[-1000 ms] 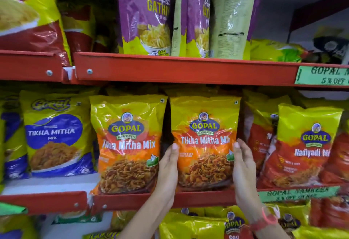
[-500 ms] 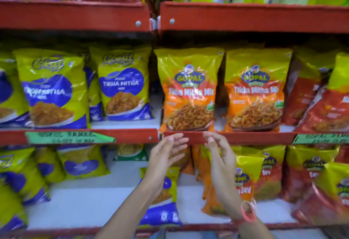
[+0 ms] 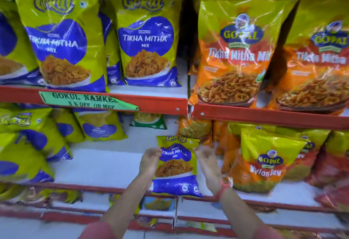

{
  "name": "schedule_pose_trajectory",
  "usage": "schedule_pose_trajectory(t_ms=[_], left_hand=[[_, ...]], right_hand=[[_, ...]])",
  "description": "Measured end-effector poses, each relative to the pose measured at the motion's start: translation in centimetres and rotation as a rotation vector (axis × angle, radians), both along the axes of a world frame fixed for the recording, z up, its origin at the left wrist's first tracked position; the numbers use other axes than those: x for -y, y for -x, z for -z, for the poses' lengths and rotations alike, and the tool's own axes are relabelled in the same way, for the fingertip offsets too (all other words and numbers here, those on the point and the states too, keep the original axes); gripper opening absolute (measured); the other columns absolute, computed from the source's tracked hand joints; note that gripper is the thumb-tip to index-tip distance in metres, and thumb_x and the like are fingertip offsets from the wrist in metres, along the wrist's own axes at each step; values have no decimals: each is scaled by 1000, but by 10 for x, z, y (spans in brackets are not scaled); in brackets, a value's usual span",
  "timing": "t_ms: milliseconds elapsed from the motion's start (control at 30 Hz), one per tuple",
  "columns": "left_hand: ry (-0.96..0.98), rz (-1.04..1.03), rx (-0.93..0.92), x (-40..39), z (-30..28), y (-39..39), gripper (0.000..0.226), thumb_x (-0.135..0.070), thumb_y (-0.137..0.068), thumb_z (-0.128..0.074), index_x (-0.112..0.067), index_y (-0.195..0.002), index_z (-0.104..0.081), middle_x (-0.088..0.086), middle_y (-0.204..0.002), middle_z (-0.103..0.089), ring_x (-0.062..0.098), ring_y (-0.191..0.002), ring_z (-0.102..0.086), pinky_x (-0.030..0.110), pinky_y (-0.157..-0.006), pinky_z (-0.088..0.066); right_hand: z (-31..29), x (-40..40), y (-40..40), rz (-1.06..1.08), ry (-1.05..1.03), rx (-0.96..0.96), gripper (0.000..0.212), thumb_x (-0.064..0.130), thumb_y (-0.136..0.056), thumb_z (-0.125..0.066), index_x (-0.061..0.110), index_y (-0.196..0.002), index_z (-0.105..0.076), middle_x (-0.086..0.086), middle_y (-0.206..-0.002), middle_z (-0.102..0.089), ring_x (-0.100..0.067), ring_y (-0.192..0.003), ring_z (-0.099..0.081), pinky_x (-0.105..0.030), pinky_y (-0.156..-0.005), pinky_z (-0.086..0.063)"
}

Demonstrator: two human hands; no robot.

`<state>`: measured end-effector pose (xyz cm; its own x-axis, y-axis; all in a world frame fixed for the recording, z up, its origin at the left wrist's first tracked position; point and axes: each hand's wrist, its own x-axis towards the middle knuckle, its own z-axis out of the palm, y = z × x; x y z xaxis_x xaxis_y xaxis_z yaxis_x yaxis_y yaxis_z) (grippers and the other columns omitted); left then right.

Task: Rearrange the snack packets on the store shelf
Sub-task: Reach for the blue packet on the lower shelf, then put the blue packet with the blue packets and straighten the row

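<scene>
A small yellow and blue Gokul Tikha Mitha Mix packet (image 3: 175, 167) stands upright on the lower white shelf (image 3: 105, 165). My left hand (image 3: 149, 160) grips its left edge near the top. My right hand (image 3: 206, 160), with a red band at the wrist, is at the packet's right edge with curled fingers; motion blur hides whether it grips. On the shelf above stand large Gokul Tikha Mitha packets (image 3: 147, 38) on the left and orange Gopal Tikha Mitha Mix packets (image 3: 236, 49) on the right.
A green "Gokul Namkeen 5% off" label (image 3: 85, 100) hangs on the red rail (image 3: 162, 106). Gopal Nylon Sev packets (image 3: 264, 161) crowd the lower shelf at the right, and Gokul packets (image 3: 28, 144) lean at its left. Further red rails (image 3: 207, 218) run below.
The view has dropped one shelf lower and closer. Both hands, empty and apart half a second ago, have moved down onto the small Gokul packet on the lower shelf.
</scene>
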<state>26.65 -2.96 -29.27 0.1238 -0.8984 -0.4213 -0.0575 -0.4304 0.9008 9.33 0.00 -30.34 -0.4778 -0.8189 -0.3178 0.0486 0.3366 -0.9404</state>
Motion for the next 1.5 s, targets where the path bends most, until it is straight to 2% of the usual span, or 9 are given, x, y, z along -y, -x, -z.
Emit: schedule_pose_trajectory(t_ms=[400,567,767,1033,1100,1167,1300,1433,1500], left_hand=[[-316,103,305,37,63,9,61,-60,-90,-43,-3,-81,-62,19,-93,-63,37,-99,-61,38,-87,-45],[-139,-10,212,14,53,6,58,-54,-94,-41,-5,-66,-54,11,-62,-55,16,-52,-61,31,-62,-42],[12,-125,71,-34,42,-9,51,-57,-91,-45,-14,-69,-62,7,-63,-63,30,-66,-57,41,-74,-49],[161,-143,-35,-90,8,-35,60,-65,-85,-47,-10,-82,-70,7,-72,-62,20,-69,-54,43,-78,-50],[235,-166,-38,-98,-7,-43,60,-62,-86,-48,-6,-84,-69,6,-76,-69,22,-72,-58,44,-83,-50],[298,-170,-70,-103,-30,-52,59,-65,-83,-50,-9,-83,-70,4,-77,-72,22,-75,-62,42,-84,-50],[470,-163,-99,-99,-98,-64,53,-58,-82,-52,-10,-58,-51,-12,-49,-43,3,-48,-38,28,-58,-38],[705,-156,-131,-76,-164,-74,47,-39,-95,-49,4,-96,-66,-8,-73,-62,4,-68,-54,10,-66,-47],[800,-112,-124,-60,-193,-79,40,-41,-95,-46,-9,-99,-71,-7,-87,-71,1,-78,-63,5,-72,-47]], right_hand=[[50,26,-17,33,-460,3,59,63,-75,-74,6,-74,-59,-10,-79,-61,-25,-71,-56,-34,-67,-41],[47,10,-18,108,-262,36,55,51,-85,-71,14,-58,-41,-5,-58,-35,-23,-60,-34,-36,-57,-24],[23,-28,-30,133,-108,71,60,48,-92,-63,19,-58,-24,-2,-60,-18,-19,-57,-19,-29,-50,-18],[2,-80,-51,93,38,145,83,66,-81,-66,-17,-90,-63,-32,-77,-69,-49,-77,-65,-39,-69,-47],[-12,-89,-53,51,99,178,78,70,-77,-67,-8,-70,-61,-42,-90,-61,-13,-74,-41,-35,-66,-39],[-33,-93,-56,-8,179,215,61,66,-77,-69,16,-50,-49,2,-66,-35,-15,-66,-37,-31,-65,-28],[-78,-73,-63,-80,357,240,72,66,-69,-77,-4,-71,-64,-39,-93,-71,-21,-78,-51,-42,-73,-45],[-139,-42,-69,-135,546,222,93,69,-71,-76,-16,-102,-52,-53,-119,-44,-24,-88,-48,-75,-86,-48],[-177,-29,-70,-146,639,176,93,72,-67,-76,-15,-90,-53,-52,-95,-56,-22,-86,-47,-55,-76,-51]])
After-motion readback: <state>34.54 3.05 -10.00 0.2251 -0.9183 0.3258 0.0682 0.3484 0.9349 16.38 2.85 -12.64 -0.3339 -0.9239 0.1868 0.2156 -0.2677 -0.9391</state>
